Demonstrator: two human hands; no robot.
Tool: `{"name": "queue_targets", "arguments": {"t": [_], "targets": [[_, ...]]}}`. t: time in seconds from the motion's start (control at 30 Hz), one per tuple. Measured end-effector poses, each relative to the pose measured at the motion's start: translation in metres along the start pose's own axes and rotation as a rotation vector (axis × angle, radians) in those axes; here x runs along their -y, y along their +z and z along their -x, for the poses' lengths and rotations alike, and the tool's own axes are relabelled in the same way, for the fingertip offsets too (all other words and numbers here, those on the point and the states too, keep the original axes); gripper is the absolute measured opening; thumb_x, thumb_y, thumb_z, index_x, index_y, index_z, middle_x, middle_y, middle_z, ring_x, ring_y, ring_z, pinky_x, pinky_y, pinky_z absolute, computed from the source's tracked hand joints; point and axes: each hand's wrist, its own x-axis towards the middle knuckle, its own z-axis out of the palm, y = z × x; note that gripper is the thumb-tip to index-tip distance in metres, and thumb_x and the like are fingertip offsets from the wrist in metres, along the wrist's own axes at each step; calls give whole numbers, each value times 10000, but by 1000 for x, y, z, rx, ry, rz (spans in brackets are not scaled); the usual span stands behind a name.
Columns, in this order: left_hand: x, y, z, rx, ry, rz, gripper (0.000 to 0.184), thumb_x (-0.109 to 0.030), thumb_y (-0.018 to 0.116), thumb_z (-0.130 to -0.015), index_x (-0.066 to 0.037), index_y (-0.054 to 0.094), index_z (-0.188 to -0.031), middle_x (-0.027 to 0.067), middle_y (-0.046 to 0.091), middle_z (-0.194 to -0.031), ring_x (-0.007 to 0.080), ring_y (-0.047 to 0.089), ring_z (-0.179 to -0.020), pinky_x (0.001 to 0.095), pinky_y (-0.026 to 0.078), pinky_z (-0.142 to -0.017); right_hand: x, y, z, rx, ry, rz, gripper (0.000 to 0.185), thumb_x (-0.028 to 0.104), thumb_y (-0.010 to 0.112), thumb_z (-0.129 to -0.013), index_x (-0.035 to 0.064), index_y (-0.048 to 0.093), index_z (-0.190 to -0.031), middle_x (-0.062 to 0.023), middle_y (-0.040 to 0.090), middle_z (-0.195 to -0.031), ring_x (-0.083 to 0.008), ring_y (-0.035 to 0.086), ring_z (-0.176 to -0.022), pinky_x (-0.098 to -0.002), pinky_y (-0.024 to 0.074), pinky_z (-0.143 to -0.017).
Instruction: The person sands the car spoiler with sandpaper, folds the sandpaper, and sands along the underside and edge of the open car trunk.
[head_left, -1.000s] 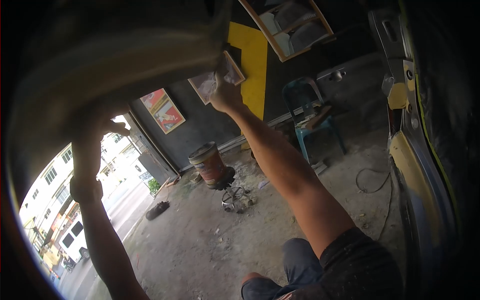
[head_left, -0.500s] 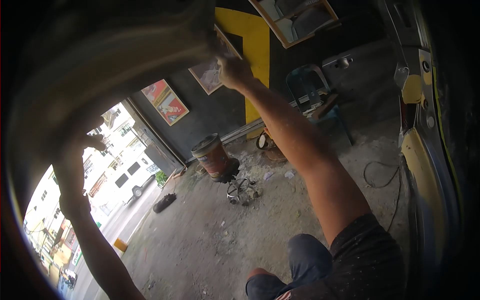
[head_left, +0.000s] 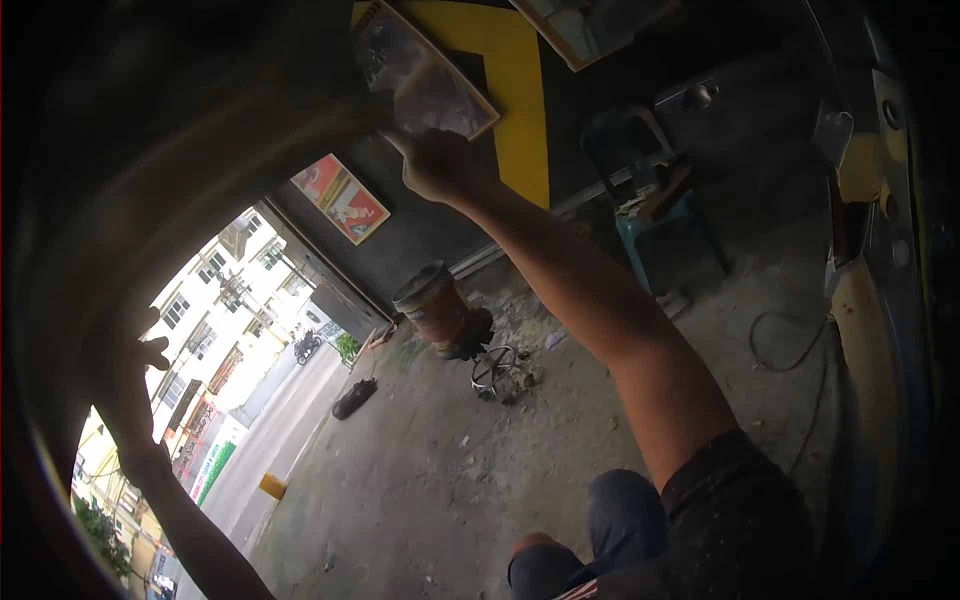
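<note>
A large, dark, curved panel [head_left: 230, 110] fills the upper left, very close to the camera; its exact kind is hard to make out in the shadow. At its lower right edge, the fingers of my right hand [head_left: 440, 165] are closed on the rim. My left hand [head_left: 135, 400] is raised under the panel's left end, dark against the bright street. Two of its fingertips show bent past the edge, while the rest of that hand merges with the shadow.
A paint-stained bucket [head_left: 432, 310] sits on a wheeled stool base [head_left: 495, 375]. Beyond my right arm stands a green plastic chair [head_left: 645, 200] with items on it. Vehicle bodywork with yellowish patches [head_left: 860, 320] rises at right, near a cable [head_left: 785, 365]. A street opens at left.
The view has shifted slightly, and my right hand appears lower and a little left along the panel's edge. My left hand also appears lower. The white van outside has gone from sight.
</note>
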Motion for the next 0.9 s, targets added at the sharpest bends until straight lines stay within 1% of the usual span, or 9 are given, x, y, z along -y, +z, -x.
{"name": "queue_targets", "arguments": {"t": [0.07, 0.27, 0.33, 0.47, 0.5, 0.63, 0.73, 0.83, 0.9], "targets": [[-10, 15, -1, -263, -11, -87, 185, -106, 603, -917, 29, 706, -990, 161, 701, -1057, 173, 662, -736, 269, 501, -609, 7, -21, -46, 121, 137, -29, 385, 120, 548, -904, 163, 598, -1283, -196, 713, -964, -353, 703, -927, -472, 569, -790], [10, -14, 5, -102, 17, 111, 342, -236, 556, -997, 33, 630, -1196, 162, 680, -1102, 189, 683, -815, 277, 514, -623, 5, -5, -5, -56, 1, -52, 521, 95, 573, -841, 221, 555, -1346, -172, 704, -875, -348, 712, -815, -476, 567, -702], [9, -8, 3, -114, 58, 137, 362, -264, 521, -1016, 35, 635, -1187, 164, 681, -1103, 192, 684, -818, 282, 519, -618, 7, -16, -1, 229, 106, -37, 584, 97, 644, -799, 247, 537, -1353, -144, 663, -1034, -311, 697, -958, -435, 578, -743], [24, -39, 3, -40, -3, -21, 474, -391, 478, -1028, -31, 581, -1320, 165, 661, -1213, 198, 666, -865, 348, 514, -763, 5, -8, -56, 161, 124, -57, 809, 75, 629, -813, 307, 335, -1530, -169, 674, -1126, -334, 695, -976, -455, 578, -789], [23, -40, 5, -2, 2, 10, 463, -378, 494, -1022, -31, 584, -1316, 166, 659, -1217, 200, 666, -869, 352, 516, -764, 11, -4, -41, -55, 89, -137, 659, 97, 636, -826, 223, 455, -1447, -154, 701, -823, -357, 708, -809, -468, 575, -705], [20, -22, 3, -124, 26, -43, 278, -171, 583, -967, 46, 667, -1118, 176, 686, -1086, 182, 683, -763, 290, 529, -609, 22, -6, 18, 192, 131, -156, 838, 102, 723, -794, 257, 354, -1531, -179, 683, -1008, -345, 701, -906, -456, 574, -750], [15, -21, -1, -116, 33, 58, 269, -135, 594, -951, 44, 663, -1139, 171, 689, -1073, 177, 677, -757, 293, 532, -612, 7, -3, 5, 192, 72, -96, 860, 81, 723, -784, 267, 347, -1534, -176, 673, -1027, -342, 699, -922, -451, 572, -769], [23, -37, 3, -44, -22, -39, 429, -334, 541, -998, -10, 607, -1272, 182, 644, -1246, 219, 654, -993, 367, 519, -810, 28, -8, 21, 110, 147, -146, 743, 70, 703, -785, 234, 449, -1464, -154, 689, -1015, -341, 701, -916, -454, 574, -752], [26, -41, 1, -21, -11, -42, 440, -346, 530, -1003, -12, 605, -1279, 181, 643, -1253, 218, 657, -986, 361, 519, -797, 29, -2, 17, 29, 141, -221, 694, 69, 693, -788, 210, 471, -1431, -161, 695, -988, -352, 703, -892, -461, 574, -742]]}}
